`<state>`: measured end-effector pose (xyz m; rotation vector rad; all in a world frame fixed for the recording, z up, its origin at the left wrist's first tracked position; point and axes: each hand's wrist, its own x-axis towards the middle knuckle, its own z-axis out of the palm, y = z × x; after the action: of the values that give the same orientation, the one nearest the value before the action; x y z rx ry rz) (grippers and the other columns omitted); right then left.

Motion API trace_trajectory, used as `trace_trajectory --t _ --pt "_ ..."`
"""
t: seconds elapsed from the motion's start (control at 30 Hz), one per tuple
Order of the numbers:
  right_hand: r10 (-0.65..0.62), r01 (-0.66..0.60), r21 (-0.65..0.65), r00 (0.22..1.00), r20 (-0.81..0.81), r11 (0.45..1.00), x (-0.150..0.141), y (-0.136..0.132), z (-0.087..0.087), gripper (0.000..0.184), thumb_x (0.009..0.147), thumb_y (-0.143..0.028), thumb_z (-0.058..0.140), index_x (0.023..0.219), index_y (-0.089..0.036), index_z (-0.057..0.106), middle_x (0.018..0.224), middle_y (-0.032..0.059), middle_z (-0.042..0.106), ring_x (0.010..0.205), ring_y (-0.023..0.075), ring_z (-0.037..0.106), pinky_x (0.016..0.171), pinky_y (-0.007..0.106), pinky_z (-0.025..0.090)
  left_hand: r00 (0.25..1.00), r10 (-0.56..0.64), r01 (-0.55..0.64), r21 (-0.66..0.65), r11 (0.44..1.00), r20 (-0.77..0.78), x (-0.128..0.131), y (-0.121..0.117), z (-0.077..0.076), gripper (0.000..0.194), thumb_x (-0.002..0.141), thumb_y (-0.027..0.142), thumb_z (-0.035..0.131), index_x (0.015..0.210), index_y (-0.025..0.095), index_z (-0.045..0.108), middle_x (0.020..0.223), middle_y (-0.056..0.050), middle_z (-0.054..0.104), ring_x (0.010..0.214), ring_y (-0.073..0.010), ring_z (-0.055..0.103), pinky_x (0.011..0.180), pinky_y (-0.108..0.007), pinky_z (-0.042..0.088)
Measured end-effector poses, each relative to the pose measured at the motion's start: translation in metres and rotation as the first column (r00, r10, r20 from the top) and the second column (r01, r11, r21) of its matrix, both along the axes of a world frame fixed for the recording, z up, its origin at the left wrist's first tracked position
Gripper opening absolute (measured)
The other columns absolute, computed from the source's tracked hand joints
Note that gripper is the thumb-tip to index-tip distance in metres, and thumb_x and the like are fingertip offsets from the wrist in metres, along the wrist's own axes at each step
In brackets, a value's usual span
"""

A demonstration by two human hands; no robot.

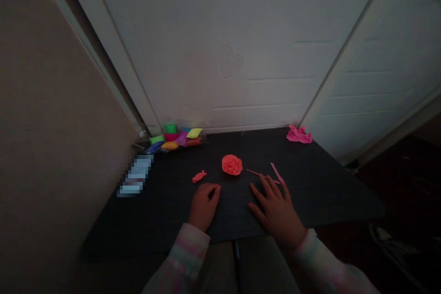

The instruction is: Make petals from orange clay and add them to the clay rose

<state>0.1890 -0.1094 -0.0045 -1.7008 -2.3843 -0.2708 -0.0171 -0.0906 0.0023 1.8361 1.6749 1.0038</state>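
Observation:
My left hand (204, 205) rests low over the dark table, its thumb and index fingertip brought together; whatever they pinch, if anything, is too small to make out. Just beyond it lies a small orange-pink lump of clay (199, 176) with a narrowed end. My right hand (275, 213) is spread with the palm down. Its fingertips reach a thin pink stick (253, 172) and a flat pink strip-like tool (276, 172), partly covering them; I cannot tell whether they touch. Between and beyond both hands sits a round, ruffled orange clay piece (232, 165).
Several colourful soft clay packets (172, 140) lie in clear wrapping at the table's back left. A blurred-out pale rectangle (137, 175) is at the left edge. Crumpled bright pink material (299, 134) sits back right. A white panelled door (227, 18) stands behind the black table (165, 220).

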Motion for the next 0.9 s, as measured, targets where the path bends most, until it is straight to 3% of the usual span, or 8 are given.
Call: trace_trajectory --t 0.1,0.33,0.57,0.77,0.9 --pt "-0.072 0.071 0.012 0.997 0.011 0.997 0.011 0.003 0.000 0.042 0.083 -0.046 0.039 0.118 -0.028 0.052 0.134 0.0133 0.040 0.125 0.0303 0.030 0.098 0.052 0.018 1.000 -0.003 0.003 0.004 1.000 0.006 0.000 0.001 0.000 0.023 0.080 0.028 0.044 0.078 0.017 0.064 0.080 -0.005 0.066 0.081 -0.0176 0.059 0.077 -0.032 0.045" --pt "0.056 -0.057 -0.055 0.998 -0.012 0.997 -0.012 -0.007 0.001 0.048 0.084 -0.052 0.032 0.123 -0.029 0.046 0.137 0.0109 0.036 0.126 0.0270 0.029 0.099 0.050 0.018 1.000 -0.003 0.003 0.008 1.000 -0.002 0.000 0.001 -0.001 0.023 0.080 0.028 0.044 0.077 0.017 0.064 0.080 -0.005 0.065 0.080 -0.0176 0.059 0.076 -0.032 0.046" --pt "-0.095 0.095 0.000 0.994 0.044 0.995 0.011 0.000 -0.001 0.042 0.083 -0.044 0.040 0.120 -0.026 0.050 0.135 0.0149 0.037 0.125 0.0307 0.029 0.097 0.054 0.019 1.000 -0.007 0.007 0.015 1.000 0.007 0.000 0.001 0.000 0.022 0.080 0.027 0.044 0.076 0.018 0.064 0.079 -0.004 0.066 0.080 -0.0172 0.059 0.076 -0.033 0.046" --pt "0.041 -0.041 -0.057 0.999 -0.003 0.998 -0.010 -0.010 0.000 0.048 0.084 -0.051 0.034 0.124 -0.028 0.046 0.135 0.0118 0.038 0.125 0.0279 0.031 0.099 0.050 0.019 1.000 -0.003 0.003 0.014 1.000 0.002 0.000 0.001 0.001 0.022 0.080 0.027 0.044 0.077 0.018 0.063 0.080 -0.004 0.065 0.080 -0.0175 0.059 0.076 -0.033 0.046" --pt "-0.048 0.049 -0.034 0.998 0.025 0.998 0.002 -0.007 -0.001 0.044 0.083 -0.047 0.038 0.122 -0.028 0.048 0.135 0.0129 0.038 0.124 0.0298 0.031 0.098 0.052 0.019 1.000 -0.010 0.010 0.010 1.000 0.000 0.001 0.001 0.001 0.022 0.080 0.026 0.044 0.077 0.016 0.064 0.081 -0.005 0.066 0.080 -0.0172 0.059 0.076 -0.032 0.046"
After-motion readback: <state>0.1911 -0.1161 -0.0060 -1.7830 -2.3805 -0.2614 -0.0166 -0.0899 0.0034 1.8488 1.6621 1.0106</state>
